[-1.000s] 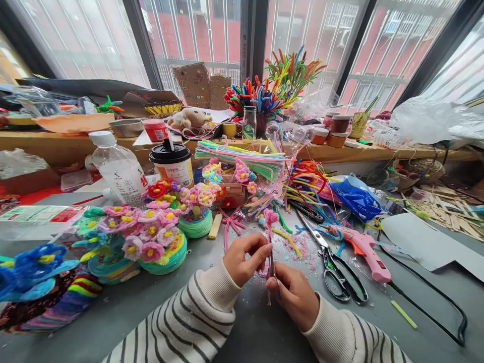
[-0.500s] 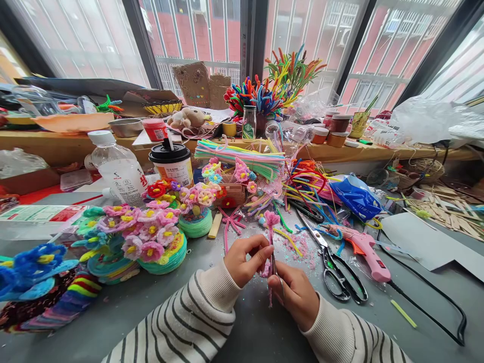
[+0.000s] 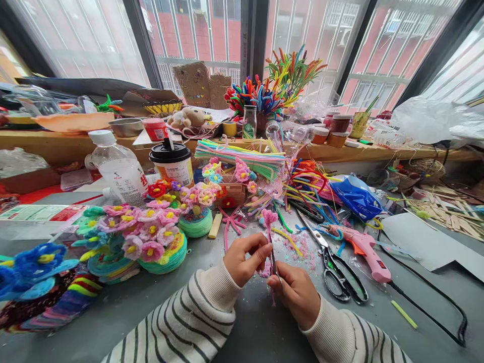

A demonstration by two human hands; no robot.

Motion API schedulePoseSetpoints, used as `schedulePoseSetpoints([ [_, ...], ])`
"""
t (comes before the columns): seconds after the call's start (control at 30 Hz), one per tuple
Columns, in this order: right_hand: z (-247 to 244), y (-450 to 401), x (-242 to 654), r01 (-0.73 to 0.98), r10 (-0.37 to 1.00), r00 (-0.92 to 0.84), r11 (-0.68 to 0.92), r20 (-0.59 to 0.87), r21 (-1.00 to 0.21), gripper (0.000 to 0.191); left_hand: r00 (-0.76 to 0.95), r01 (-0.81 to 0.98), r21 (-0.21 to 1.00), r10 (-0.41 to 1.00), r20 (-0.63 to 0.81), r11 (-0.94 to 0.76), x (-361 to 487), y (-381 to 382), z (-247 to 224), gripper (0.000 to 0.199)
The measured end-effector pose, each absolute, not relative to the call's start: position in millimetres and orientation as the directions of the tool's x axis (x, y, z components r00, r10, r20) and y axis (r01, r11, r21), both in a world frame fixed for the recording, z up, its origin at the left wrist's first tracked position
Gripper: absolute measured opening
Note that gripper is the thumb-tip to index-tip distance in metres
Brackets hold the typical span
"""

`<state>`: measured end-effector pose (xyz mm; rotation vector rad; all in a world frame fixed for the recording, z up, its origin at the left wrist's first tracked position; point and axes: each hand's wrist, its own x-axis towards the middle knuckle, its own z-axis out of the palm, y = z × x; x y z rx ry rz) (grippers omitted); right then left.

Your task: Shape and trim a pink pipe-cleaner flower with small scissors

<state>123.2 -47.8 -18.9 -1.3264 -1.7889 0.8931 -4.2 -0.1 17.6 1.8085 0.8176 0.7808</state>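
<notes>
My left hand (image 3: 247, 259) pinches a pink pipe cleaner (image 3: 269, 218), whose fluffy looped top stands above the fingers. In my right hand (image 3: 297, 292) is a small pair of scissors (image 3: 274, 264), its blades pointing up along the pipe cleaner's stem. The stem's thin lower end hangs below the blades. Pink fuzz clippings (image 3: 291, 244) and glitter are scattered on the grey table (image 3: 242, 327) just beyond my hands. Behind the left hand lies a bunch of pink pipe cleaner pieces (image 3: 232, 222).
Large black-handled scissors (image 3: 336, 272) and a pink glue gun (image 3: 365, 249) with a black cord lie to the right. Pipe cleaner flowers (image 3: 151, 229) on round bases fill the left. A lidded cup (image 3: 172, 166) and a plastic bottle (image 3: 119, 171) stand behind them.
The pink pipe cleaner's top has shifted slightly left, and its lower end has swung a little right. Both hands stay in nearly the same place.
</notes>
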Motion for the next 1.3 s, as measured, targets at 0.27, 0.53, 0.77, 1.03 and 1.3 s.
schedulePoseSetpoints([
  [0.27,-18.6,-47.5,124.2,0.474,0.971,-0.181,0.225,0.155,-0.851,0.048,0.557,0.19,0.929,0.814,0.164,-0.317,-5.0,0.9,17.4,0.024],
  [0.53,-21.3,-50.5,121.8,0.319,0.944,-0.276,0.267,0.18,-0.909,0.053,0.597,0.139,0.958,0.793,0.121,-0.251,-4.5,0.8,16.7,0.024],
  [0.77,-22.4,-50.6,122.2,0.306,0.934,-0.309,0.276,0.179,-0.911,0.054,0.601,0.144,0.951,0.787,0.136,-0.275,-4.2,1.4,16.6,0.024],
  [1.03,-16.5,-49.4,122.9,0.361,0.945,-0.276,0.272,0.176,-0.892,0.052,0.624,0.168,0.932,0.767,0.152,-0.321,-3.0,0.2,17.6,0.024],
  [1.3,-15.4,-50.6,123.9,0.422,0.962,-0.242,0.226,0.131,-0.878,0.05,0.616,0.174,0.933,0.774,0.147,-0.316,-3.4,0.5,16.2,0.024],
])
